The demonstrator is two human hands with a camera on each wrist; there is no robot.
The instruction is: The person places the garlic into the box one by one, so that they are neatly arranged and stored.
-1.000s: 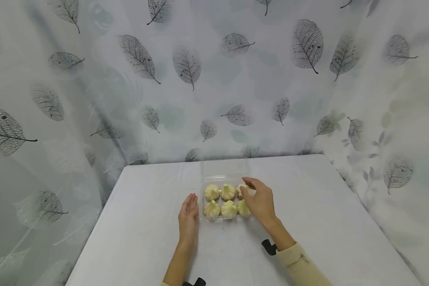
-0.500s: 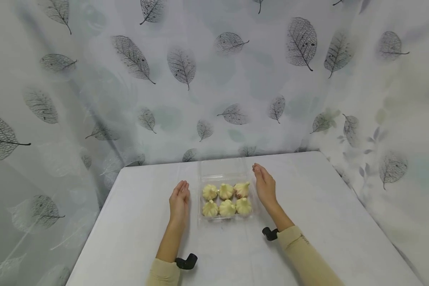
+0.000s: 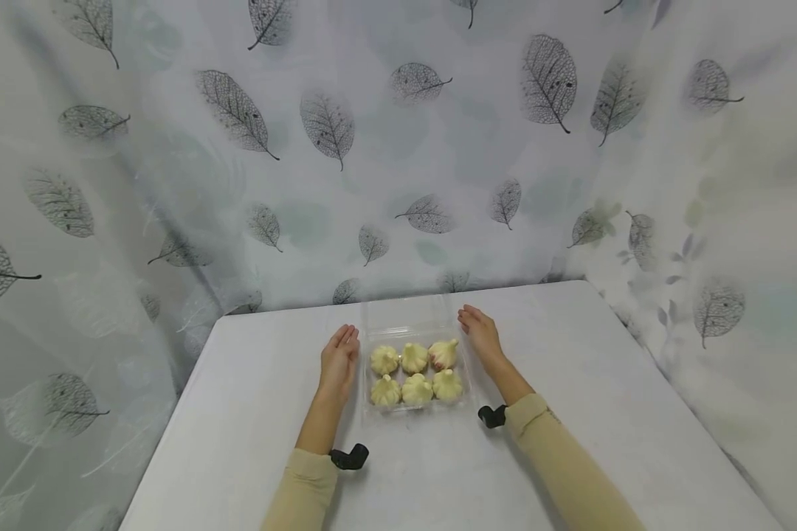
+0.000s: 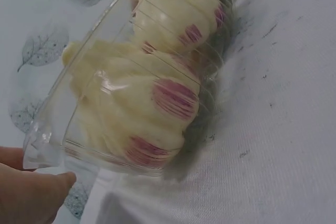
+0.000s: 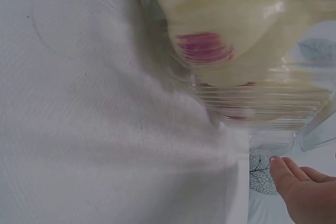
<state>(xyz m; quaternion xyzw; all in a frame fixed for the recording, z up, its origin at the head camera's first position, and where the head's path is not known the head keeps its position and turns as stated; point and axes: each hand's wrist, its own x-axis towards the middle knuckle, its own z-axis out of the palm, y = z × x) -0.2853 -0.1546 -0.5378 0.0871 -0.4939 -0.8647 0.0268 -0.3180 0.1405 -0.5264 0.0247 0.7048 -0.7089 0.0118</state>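
Note:
A clear plastic clamshell box point(image 3: 398, 408) stands on the table with its lid point(image 3: 405, 313) folded back. Two rows of garlic bulbs point(image 3: 416, 389) fill it; the far right bulb point(image 3: 443, 355) shows a reddish patch. Along the box's left side is my left hand point(image 3: 339, 359), fingers straight. In the left wrist view its thumb point(image 4: 37, 192) is near a corner of the box; contact is unclear. My right hand point(image 3: 480, 333) is beside the far right corner with extended fingers, holding nothing. The right wrist view shows those fingers point(image 5: 286, 174) apart from the ribbed plastic wall.
A white cloth covers the table point(image 3: 538, 354). Leaf-printed curtains point(image 3: 465, 147) hang behind it and at both sides. A black wrist camera point(image 3: 350, 457) is on the left wrist, another black camera point(image 3: 491, 416) on the right.
My right hand has left the far right garlic bulb and straightened beside the box. My left hand went slightly away from the box, then back towards it. The head view has shifted a little.

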